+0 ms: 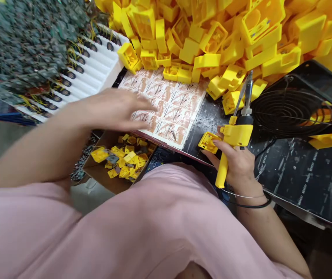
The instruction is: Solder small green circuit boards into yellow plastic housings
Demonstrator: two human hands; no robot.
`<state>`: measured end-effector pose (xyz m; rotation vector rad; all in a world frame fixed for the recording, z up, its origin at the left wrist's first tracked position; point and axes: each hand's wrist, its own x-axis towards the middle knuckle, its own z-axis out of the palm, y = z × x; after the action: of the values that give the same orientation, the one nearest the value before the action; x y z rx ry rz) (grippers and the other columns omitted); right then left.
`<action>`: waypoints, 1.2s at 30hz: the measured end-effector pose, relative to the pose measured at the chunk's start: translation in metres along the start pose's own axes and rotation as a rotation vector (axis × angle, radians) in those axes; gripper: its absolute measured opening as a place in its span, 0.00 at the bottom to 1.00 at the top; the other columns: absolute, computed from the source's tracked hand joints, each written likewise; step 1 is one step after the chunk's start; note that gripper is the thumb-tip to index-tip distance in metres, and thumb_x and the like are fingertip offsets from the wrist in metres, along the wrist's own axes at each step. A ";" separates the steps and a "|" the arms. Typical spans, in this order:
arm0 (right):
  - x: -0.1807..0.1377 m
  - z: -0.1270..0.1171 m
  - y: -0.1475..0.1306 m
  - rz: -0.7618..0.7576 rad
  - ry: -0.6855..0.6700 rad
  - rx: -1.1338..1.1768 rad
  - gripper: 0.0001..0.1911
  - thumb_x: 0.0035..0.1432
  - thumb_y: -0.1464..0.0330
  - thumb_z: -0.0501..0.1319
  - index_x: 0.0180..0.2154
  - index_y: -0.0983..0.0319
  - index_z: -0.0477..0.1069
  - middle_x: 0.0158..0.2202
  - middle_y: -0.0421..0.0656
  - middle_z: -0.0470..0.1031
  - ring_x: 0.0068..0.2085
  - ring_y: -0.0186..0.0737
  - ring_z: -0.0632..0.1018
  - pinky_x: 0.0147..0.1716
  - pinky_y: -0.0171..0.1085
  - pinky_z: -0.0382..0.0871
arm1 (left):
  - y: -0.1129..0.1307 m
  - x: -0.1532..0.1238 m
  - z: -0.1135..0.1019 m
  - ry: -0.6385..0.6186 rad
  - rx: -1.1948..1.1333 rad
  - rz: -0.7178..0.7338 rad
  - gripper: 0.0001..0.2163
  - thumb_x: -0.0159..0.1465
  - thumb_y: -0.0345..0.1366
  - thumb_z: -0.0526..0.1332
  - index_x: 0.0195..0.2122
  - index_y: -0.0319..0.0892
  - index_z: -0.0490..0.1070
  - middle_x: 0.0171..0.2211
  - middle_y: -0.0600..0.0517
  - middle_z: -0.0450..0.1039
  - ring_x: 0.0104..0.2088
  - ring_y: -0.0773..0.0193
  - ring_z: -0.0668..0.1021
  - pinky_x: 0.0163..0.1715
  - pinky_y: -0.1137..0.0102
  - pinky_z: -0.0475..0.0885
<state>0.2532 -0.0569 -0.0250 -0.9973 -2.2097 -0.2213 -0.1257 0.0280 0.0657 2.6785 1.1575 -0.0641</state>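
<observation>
My left hand (119, 108) hovers over a printed sheet (180, 116) on the bench, slightly blurred, its thumb and fingers apart with nothing seen between them. My right hand (238, 164) grips a yellow soldering gun (237, 133) by its handle, the metal tip pointing up and away from me. The fingers of that same hand also hold a small open yellow plastic housing (209, 142) at the bench edge. Below my left wrist, a yellow piece (99, 154) shows at the rim of a cardboard box (96, 170) containing several small yellow parts.
A large heap of yellow housings (189, 50) fills the back of the bench. At the right stands a black fan (284, 104) with a wire guard. On the left, many wired parts (32, 50) are piled on a white foam tray (96, 69).
</observation>
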 end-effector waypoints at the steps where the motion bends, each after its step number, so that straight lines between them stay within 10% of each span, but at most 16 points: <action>1: 0.000 0.002 0.000 -0.009 0.010 -0.009 0.21 0.66 0.66 0.74 0.58 0.57 0.74 0.39 0.42 0.85 0.36 0.42 0.85 0.38 0.37 0.78 | -0.005 0.029 0.010 0.074 -0.030 -0.055 0.28 0.75 0.58 0.51 0.64 0.49 0.78 0.59 0.46 0.81 0.56 0.50 0.82 0.58 0.57 0.74; 7: -0.001 0.006 0.000 -0.010 0.026 -0.052 0.26 0.66 0.66 0.74 0.61 0.57 0.72 0.36 0.41 0.85 0.31 0.41 0.84 0.33 0.36 0.75 | -0.021 0.163 0.060 0.276 -0.033 -0.322 0.36 0.68 0.62 0.50 0.75 0.56 0.65 0.71 0.50 0.69 0.72 0.36 0.62 0.69 0.34 0.59; 11: -0.003 0.005 0.001 0.026 -0.003 0.008 0.28 0.65 0.66 0.75 0.63 0.56 0.70 0.38 0.41 0.85 0.34 0.41 0.86 0.37 0.36 0.78 | -0.002 0.136 0.070 0.230 0.022 -0.298 0.41 0.69 0.69 0.43 0.72 0.49 0.68 0.68 0.44 0.71 0.68 0.39 0.66 0.67 0.36 0.60; 17: -0.001 0.005 0.001 0.045 -0.008 0.060 0.31 0.63 0.67 0.76 0.64 0.57 0.71 0.40 0.42 0.86 0.38 0.42 0.86 0.41 0.37 0.80 | 0.039 0.066 0.085 0.085 0.108 0.148 0.35 0.74 0.67 0.44 0.70 0.52 0.68 0.57 0.49 0.81 0.60 0.49 0.75 0.71 0.42 0.59; 26: -0.005 0.006 0.000 0.057 -0.010 -0.015 0.25 0.65 0.68 0.75 0.61 0.55 0.74 0.39 0.41 0.85 0.39 0.43 0.86 0.40 0.38 0.79 | 0.050 0.135 0.045 -0.097 -0.008 0.206 0.34 0.77 0.58 0.42 0.30 0.44 0.81 0.23 0.49 0.76 0.36 0.54 0.82 0.57 0.53 0.75; 32: -0.007 0.007 0.000 0.056 0.007 -0.003 0.27 0.64 0.69 0.74 0.63 0.55 0.74 0.42 0.42 0.86 0.41 0.44 0.87 0.44 0.39 0.81 | 0.063 0.130 0.038 0.200 0.070 -0.006 0.25 0.76 0.58 0.53 0.50 0.46 0.82 0.45 0.44 0.84 0.54 0.44 0.82 0.60 0.48 0.70; 36: -0.008 0.008 0.001 0.067 0.020 0.009 0.34 0.63 0.69 0.75 0.67 0.56 0.69 0.44 0.44 0.86 0.41 0.45 0.87 0.47 0.40 0.81 | 0.079 0.100 0.046 0.093 0.173 -0.062 0.32 0.75 0.64 0.53 0.58 0.41 0.79 0.55 0.38 0.81 0.59 0.39 0.78 0.66 0.40 0.65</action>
<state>0.2536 -0.0578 -0.0362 -1.0582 -2.1535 -0.1895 0.0024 0.0362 0.0230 2.8217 1.3194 -0.0529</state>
